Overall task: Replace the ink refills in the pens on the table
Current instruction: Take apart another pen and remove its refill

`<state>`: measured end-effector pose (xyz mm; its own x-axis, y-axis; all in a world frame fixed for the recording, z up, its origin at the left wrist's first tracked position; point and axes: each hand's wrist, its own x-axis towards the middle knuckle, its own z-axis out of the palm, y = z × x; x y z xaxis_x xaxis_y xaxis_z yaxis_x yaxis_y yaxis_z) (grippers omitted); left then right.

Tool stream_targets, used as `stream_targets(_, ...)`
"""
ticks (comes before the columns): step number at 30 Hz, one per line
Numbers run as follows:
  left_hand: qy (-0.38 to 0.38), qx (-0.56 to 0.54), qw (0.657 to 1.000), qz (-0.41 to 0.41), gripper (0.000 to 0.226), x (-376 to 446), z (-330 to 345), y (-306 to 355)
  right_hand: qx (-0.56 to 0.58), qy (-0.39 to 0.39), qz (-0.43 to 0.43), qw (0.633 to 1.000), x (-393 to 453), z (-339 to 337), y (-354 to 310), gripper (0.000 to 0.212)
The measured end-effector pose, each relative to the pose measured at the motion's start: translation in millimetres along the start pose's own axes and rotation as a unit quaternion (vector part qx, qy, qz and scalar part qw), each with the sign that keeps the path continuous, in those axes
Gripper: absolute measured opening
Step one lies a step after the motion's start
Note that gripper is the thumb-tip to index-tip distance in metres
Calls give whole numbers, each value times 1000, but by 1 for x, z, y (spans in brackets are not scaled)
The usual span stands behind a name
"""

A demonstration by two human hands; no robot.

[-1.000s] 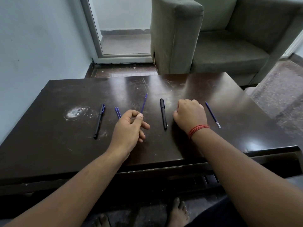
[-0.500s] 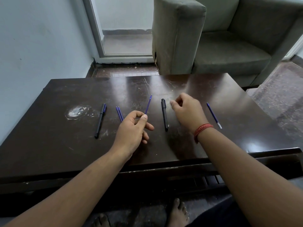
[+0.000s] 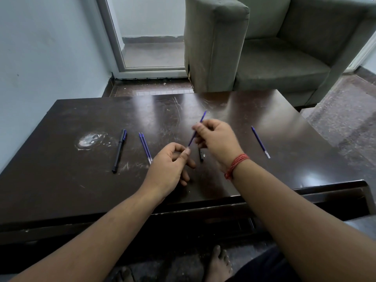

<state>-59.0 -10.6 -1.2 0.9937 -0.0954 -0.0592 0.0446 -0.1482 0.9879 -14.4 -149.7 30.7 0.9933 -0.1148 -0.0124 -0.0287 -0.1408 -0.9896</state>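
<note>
I've got a blue refill [image 3: 197, 130] pinched between right hand [image 3: 215, 139] and left hand [image 3: 168, 169]; both pens, left pen [image 3: 119, 150] and middle pen [image 3: 201, 155], look unopened on the counter [image 3: 61, 180], so barely started.

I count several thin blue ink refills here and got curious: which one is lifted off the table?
The thin blue refill held between both hands: right hand pinches its middle, left hand its lower tip. The pair and the lone one lie flat.

Soft, cool daylight comes in from the glass door [image 3: 150, 37] at the back, and the room sits fairly dim. Pale streaks of glare lie across the dark bench [image 3: 61, 180]. Under the bench it goes nearly black. Wide-angle bending bows the edges; the hands look slightly motion-blurred.
</note>
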Motion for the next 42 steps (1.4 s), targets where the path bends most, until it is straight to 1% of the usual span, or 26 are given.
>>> stream_targets(2, -7, 1, 1000, -2, 13, -1, 0, 0, 3, 55, -27, 998, 14, -18, -3, 13)
stream_targets(4, -9, -1, 1000, -7, 15, -2, -1, -1, -32, 108, -47, 992, 31, -45, 1, 16)
stream_targets(5, -7, -3, 1000, -9, 16, -2, -2, -1, -85, 125, -52, 987, 38, -60, 6, 17)
stream_targets(6, -5, -5, 1000, -11, 17, -1, -2, 0, -169, 134, -59, 975, 45, -74, 12, 18)
stream_targets(8, 2, -9, 1000, -14, 17, 0, -2, 0, -348, 130, -49, 927, 50, -98, 24, 16)
stream_targets(10, 8, -14, 1000, -18, 17, 1, -2, -1, -427, 116, -2, 897, 53, -115, 37, 10)
stream_targets(13, 21, -17, 999, -21, 16, 1, -2, -3, -486, 98, 44, 867, 60, -123, 49, 20)
stream_targets(16, 32, 1, 999, -17, 16, 0, -4, -1, -524, 88, 47, 846, 64, -121, 56, 13)
stream_targets(19, 43, 18, 999, -10, 17, 1, -7, -1, -541, 91, 41, 835, 66, -120, 60, 16)
stream_targets(24, 67, 51, 996, -16, 24, 3, -11, 0, -546, 91, 37, 832, 67, -122, 64, 20)
stream_targets(27, 75, 37, 996, -20, 24, 3, -10, 1, -537, 100, 26, 837, 62, -118, 55, 20)
stream_targets(28, 79, 33, 996, -18, 23, 3, -10, 2, -526, 107, 9, 844, 59, -114, 49, 19)
stream_targets(30, 95, 32, 995, -8, 19, 4, -10, 0, -479, 107, -35, 871, 49, -98, 32, 18)
stream_targets(31, 104, 32, 994, -3, 18, 6, -11, -2, -452, 88, -49, 886, 39, -86, 23, 20)
stream_targets(32, 112, 27, 993, -2, 17, 7, -11, -2, -429, 51, -59, 900, 28, -71, 14, 21)
stream_targets(34, 131, -1, 991, -2, 17, 8, -11, -2, -380, -57, -60, 921, 3, -38, 5, 23)
stream_targets(36, 150, -39, 988, -6, 16, 9, -10, 0, -345, -153, -50, 925, -18, -12, 1, 25)
stream_targets(37, 152, -63, 986, -10, 15, 9, -9, 1, -340, -178, -52, 922, -25, -3, 1, 26)
stream_targets(39, 151, -94, 984, -11, 13, 8, -8, 3, -331, -189, -61, 922, -29, 7, 2, 26)
stream_targets(42, 151, -81, 985, -10, 13, 8, -10, 4, -321, -168, -80, 929, -29, 8, 2, 20)
